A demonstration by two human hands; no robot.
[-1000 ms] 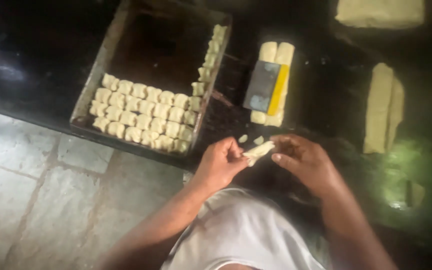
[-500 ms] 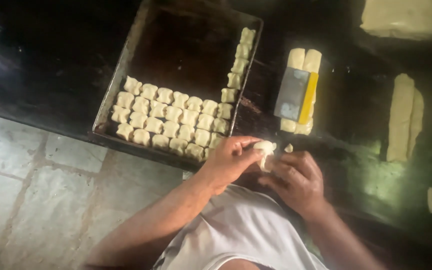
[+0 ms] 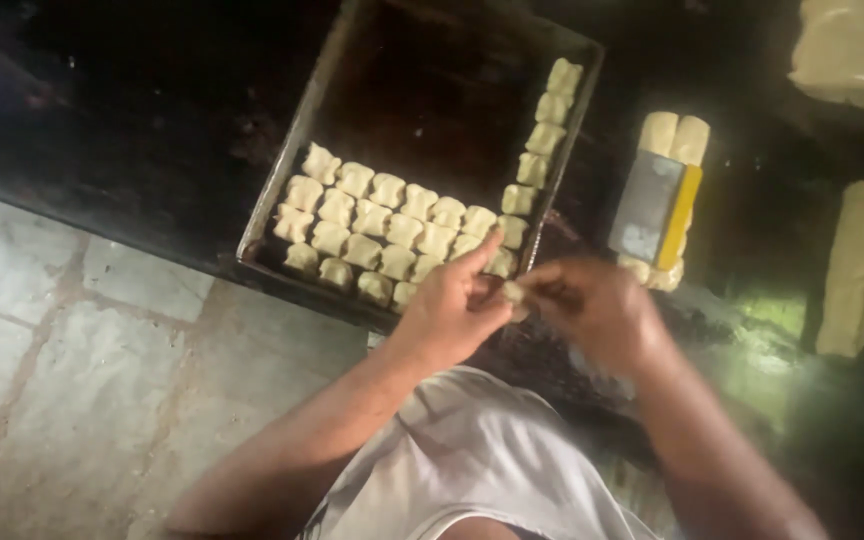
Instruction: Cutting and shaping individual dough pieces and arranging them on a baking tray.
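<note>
Pinching the small dough piece (image 3: 514, 293) between my left hand (image 3: 452, 310) and right hand (image 3: 597, 310), seemingly both gripping, I should fold evenly beside the tray (image 3: 282, 190).

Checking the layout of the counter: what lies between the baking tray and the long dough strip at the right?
In the head view, a dough scraper lying on two dough logs.

Single head-worn view, looking steeply down from close above onto dark counter (image 3: 132, 120), baking tray (image 3: 302, 130) and tiled floor (image 3: 62, 330); no second view.
</note>
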